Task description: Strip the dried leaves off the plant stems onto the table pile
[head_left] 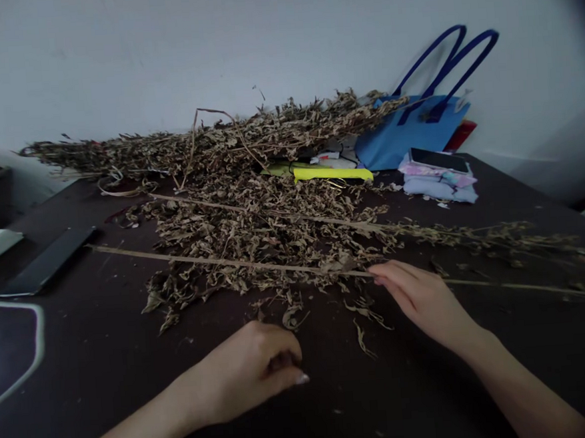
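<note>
A heap of dried leaves [268, 240] spreads over the dark table [366, 407]. A long dry stem [200, 260] runs across the heap's near part, pinched between thumb and fingers of the right hand [421, 297] at the heap's near right edge. The left hand [255, 368], loosely curled, is in front of the heap; whether it holds anything, I cannot tell. Behind the heap lies a bundle of dried stalks [207, 148].

Slim bare left arm [151, 419], bare left hand [246, 372] with a shiny thumbnail [302, 379], slim bare right arm [519, 380], bare right hand [426, 303]
</note>
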`<action>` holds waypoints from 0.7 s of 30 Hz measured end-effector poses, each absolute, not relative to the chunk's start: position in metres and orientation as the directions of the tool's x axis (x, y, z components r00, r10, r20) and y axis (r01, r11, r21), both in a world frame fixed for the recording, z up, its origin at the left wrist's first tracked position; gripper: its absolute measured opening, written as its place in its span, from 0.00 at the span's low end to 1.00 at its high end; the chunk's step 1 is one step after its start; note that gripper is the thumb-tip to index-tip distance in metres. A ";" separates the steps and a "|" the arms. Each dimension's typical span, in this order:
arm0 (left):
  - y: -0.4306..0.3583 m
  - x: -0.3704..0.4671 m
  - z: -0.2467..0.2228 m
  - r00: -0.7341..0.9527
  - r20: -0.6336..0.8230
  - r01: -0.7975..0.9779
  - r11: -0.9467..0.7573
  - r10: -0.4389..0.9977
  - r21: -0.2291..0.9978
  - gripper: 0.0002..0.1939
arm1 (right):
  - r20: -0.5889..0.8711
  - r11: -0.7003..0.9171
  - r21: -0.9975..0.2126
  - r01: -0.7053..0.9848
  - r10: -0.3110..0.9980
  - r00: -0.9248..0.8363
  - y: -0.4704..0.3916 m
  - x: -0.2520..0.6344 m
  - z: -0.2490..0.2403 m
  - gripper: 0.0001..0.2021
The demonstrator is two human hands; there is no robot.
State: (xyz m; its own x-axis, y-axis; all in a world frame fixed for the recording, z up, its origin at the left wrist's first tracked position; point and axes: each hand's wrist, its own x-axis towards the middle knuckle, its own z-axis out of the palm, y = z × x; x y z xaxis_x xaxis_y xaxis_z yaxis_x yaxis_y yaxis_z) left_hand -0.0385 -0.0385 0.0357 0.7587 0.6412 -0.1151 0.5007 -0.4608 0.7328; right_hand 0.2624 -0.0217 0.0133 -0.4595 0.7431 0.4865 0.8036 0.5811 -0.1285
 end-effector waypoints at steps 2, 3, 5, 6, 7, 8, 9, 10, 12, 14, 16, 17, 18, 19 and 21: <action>-0.036 -0.038 0.030 0.715 -0.088 0.513 -0.435 0.694 0.740 0.09 | 0.492 0.584 -0.110 0.805 0.736 -0.466 -0.022 0.262 0.012 0.09; -0.033 -0.038 0.026 0.676 -0.042 0.510 -0.427 0.736 0.747 0.10 | 0.493 0.584 -0.107 0.804 0.734 -0.467 -0.022 0.262 0.012 0.09; -0.027 -0.039 0.020 0.584 0.014 0.487 -0.365 0.812 0.793 0.12 | 0.491 0.590 -0.113 0.800 0.733 -0.471 -0.023 0.260 0.011 0.09; -0.024 -0.039 0.018 0.538 0.008 0.459 -0.301 0.843 0.836 0.13 | 0.488 0.592 -0.121 0.797 0.735 -0.471 -0.024 0.259 0.010 0.09; -0.022 -0.039 0.016 0.497 -0.017 0.414 -0.220 0.867 0.884 0.14 | 0.490 0.594 -0.130 0.794 0.734 -0.469 -0.025 0.256 0.010 0.09; -0.021 -0.038 0.015 0.469 -0.052 0.352 -0.132 0.882 0.927 0.15 | 0.493 0.598 -0.140 0.789 0.733 -0.469 -0.027 0.253 0.010 0.09; -0.021 -0.037 0.015 0.456 -0.086 0.280 -0.051 0.886 0.959 0.17 | 0.497 0.604 -0.150 0.783 0.730 -0.469 -0.029 0.250 0.009 0.09; -0.021 -0.035 0.016 0.457 -0.112 0.214 0.013 0.882 0.977 0.17 | 0.501 0.611 -0.160 0.775 0.727 -0.470 -0.032 0.246 0.009 0.09; -0.024 -0.031 0.017 0.471 -0.142 0.121 0.096 0.871 0.988 0.13 | 0.500 0.627 -0.182 0.757 0.722 -0.478 -0.037 0.238 0.007 0.10; -0.026 -0.027 0.017 0.464 -0.160 0.045 0.157 0.871 0.987 0.13 | 0.496 0.637 -0.202 0.744 0.722 -0.483 -0.041 0.230 0.005 0.11; -0.028 -0.024 0.014 0.435 -0.189 -0.054 0.235 0.881 0.970 0.15 | 0.498 0.640 -0.222 0.736 0.723 -0.479 -0.043 0.225 0.002 0.11; -0.029 -0.023 0.012 0.418 -0.209 -0.105 0.276 0.884 0.955 0.16 | 0.501 0.640 -0.230 0.733 0.723 -0.475 -0.044 0.224 0.001 0.12; -0.028 -0.022 0.010 0.402 -0.230 -0.145 0.310 0.886 0.940 0.16 | 0.503 0.640 -0.237 0.731 0.724 -0.472 -0.044 0.222 0.000 0.12; -0.028 -0.022 0.009 0.387 -0.248 -0.173 0.334 0.888 0.927 0.16 | 0.503 0.639 -0.240 0.730 0.725 -0.470 -0.044 0.222 -0.001 0.12; -0.026 -0.023 0.007 0.351 -0.267 -0.197 0.349 0.897 0.916 0.15 | 0.515 0.647 -0.233 0.726 0.716 -0.472 -0.044 0.221 0.000 0.14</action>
State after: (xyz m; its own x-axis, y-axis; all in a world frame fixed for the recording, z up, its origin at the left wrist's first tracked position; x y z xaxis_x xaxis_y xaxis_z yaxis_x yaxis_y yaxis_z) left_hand -0.0233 -0.0261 0.0068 0.3513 0.8975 -0.2667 -0.1966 0.3493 0.9162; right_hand 0.2211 -0.0441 0.0000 -0.4721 0.7158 0.5146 0.7262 0.6467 -0.2332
